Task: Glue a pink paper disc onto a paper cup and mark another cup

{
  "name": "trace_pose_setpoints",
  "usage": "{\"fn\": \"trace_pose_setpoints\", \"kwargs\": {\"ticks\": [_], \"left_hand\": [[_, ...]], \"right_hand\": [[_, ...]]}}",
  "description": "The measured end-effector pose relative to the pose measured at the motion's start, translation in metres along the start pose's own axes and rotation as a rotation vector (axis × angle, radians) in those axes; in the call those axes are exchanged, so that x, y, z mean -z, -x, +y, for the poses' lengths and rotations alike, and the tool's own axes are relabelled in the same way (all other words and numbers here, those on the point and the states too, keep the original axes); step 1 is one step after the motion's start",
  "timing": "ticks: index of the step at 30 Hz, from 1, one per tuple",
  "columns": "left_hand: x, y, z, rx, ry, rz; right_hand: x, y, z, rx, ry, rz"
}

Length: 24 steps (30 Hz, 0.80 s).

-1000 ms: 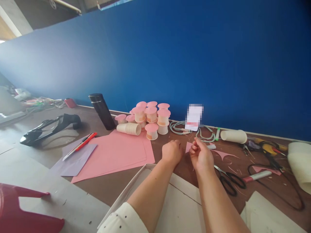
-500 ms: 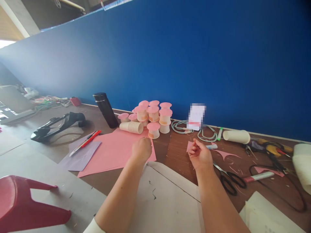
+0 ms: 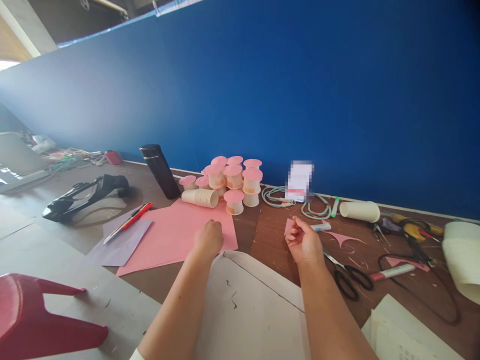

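My left hand (image 3: 209,236) is a closed fist, back of the hand up, over the right part of the large pink paper sheets (image 3: 176,227). Its fingertips are hidden, so I cannot make out what it holds. My right hand (image 3: 304,242) has its palm turned up and its fingers loosely curled in; nothing shows in them. Behind it lie a small pink paper piece (image 3: 288,226) and a white marker (image 3: 320,227). Beyond my left hand stand several paper cups with pink paper discs (image 3: 234,201), some stacked. A nested stack of paper cups (image 3: 200,198) lies beside them.
Scissors (image 3: 350,275) and a red-and-white marker (image 3: 393,273) lie right of my right arm. A utility knife (image 3: 127,222) rests on lilac paper (image 3: 129,245). A black bottle (image 3: 161,172), a red stool (image 3: 52,320) and a blue partition (image 3: 262,90) surround the work area.
My left hand has moved a little left and nearer to me, away from the cups. My right hand holds nearly the same curled pose. The view has shifted slightly.
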<state>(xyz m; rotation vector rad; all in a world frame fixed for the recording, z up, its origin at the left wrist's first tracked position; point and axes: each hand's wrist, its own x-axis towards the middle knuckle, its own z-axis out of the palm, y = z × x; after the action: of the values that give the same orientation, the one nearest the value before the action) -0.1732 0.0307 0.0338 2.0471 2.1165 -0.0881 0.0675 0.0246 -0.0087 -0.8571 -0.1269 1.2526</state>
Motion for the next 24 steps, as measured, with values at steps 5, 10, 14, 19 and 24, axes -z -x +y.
{"fn": "trace_pose_setpoints", "kwargs": {"ticks": [5, 10, 14, 19, 24], "left_hand": [[-0.005, -0.002, -0.003, -0.035, -0.011, 0.024], [-0.010, -0.005, -0.008, -0.025, -0.007, 0.046], [-0.006, 0.001, -0.011, -0.048, 0.088, 0.017], [0.000, 0.011, -0.008, -0.109, 0.068, 0.020], [0.001, 0.013, -0.007, -0.129, 0.039, 0.006]], "right_hand": [[-0.001, 0.002, 0.002, 0.019, 0.055, 0.007], [-0.001, 0.002, 0.006, 0.016, 0.107, 0.004], [-0.001, 0.003, 0.007, 0.017, 0.137, -0.006], [-0.001, 0.003, 0.009, 0.022, 0.168, -0.007], [-0.001, 0.002, 0.011, 0.028, 0.207, 0.005]]}}
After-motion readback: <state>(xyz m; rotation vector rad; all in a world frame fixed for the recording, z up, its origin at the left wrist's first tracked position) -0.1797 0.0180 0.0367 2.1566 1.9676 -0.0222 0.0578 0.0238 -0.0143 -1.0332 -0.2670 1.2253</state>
